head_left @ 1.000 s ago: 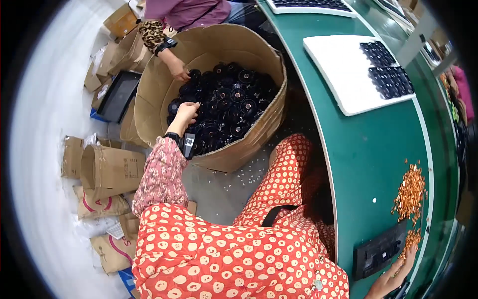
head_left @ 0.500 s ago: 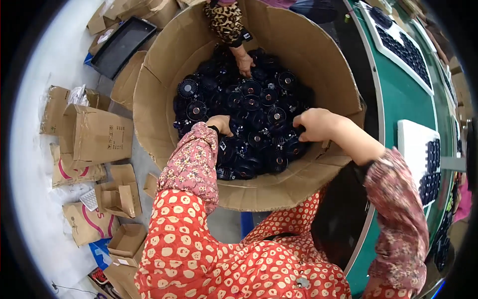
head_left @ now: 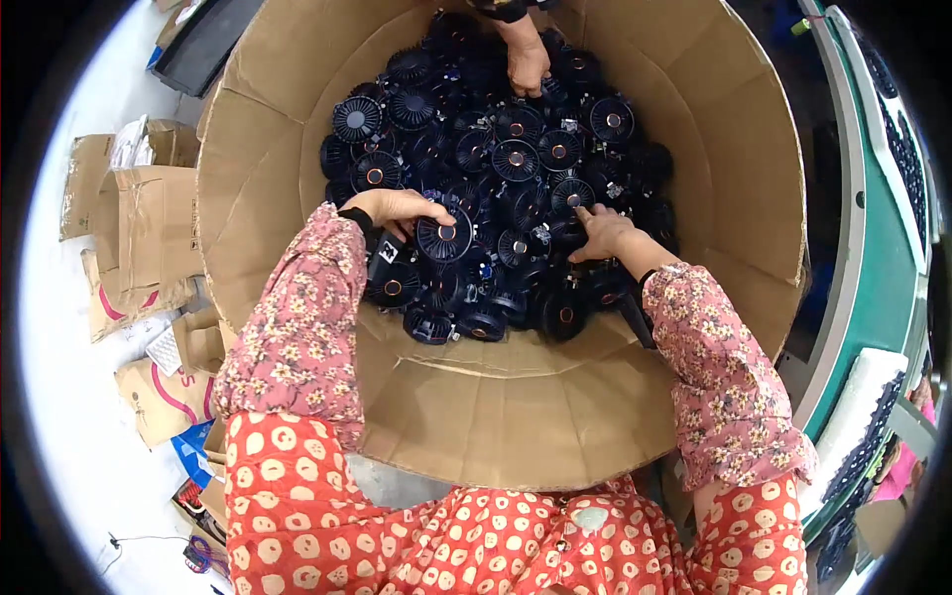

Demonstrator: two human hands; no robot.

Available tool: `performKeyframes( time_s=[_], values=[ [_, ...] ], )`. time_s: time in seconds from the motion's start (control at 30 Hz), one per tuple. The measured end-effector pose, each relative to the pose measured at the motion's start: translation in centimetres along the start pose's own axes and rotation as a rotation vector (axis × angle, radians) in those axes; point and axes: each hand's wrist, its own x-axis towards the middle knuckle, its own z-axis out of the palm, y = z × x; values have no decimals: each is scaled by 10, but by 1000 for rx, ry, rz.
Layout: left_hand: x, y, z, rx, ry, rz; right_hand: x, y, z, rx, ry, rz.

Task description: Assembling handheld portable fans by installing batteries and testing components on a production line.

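Note:
Black round fan units [head_left: 516, 159] with ribbed covers, some with copper-coloured centres, lie piled in a large brown cardboard box [head_left: 476, 416]. Near the pile's left front, my left hand [head_left: 402, 210] grips one black fan [head_left: 443, 234], its thumb over the rim and its face turned up. My right hand [head_left: 607, 236] reaches into the right side of the pile. Its thumb and fingers are apart, touching a dark fan among the others; the fingertips are partly hidden.
Another person's hand [head_left: 529, 67] reaches into the box's far side. Cardboard cartons [head_left: 149, 233] and a black tray [head_left: 203, 45] lie to the left. On the right runs a green worktable [head_left: 868, 327] with a white foam tray [head_left: 858, 407].
My view has moved closer over the box. My left hand now holds a fan, and my right hand has moved inward onto the pile. The other person's hand stays at the far side.

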Motion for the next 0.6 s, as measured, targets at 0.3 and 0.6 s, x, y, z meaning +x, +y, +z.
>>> performKeyframes(
  time_s=[0.3,0.6],
  values=[
    [17,30,182,-582,-238,238,-3,-1,20,-93,201,-23],
    [32,66,263,-56,284,243,-29,0,-30,62,199,-130]
  ],
)
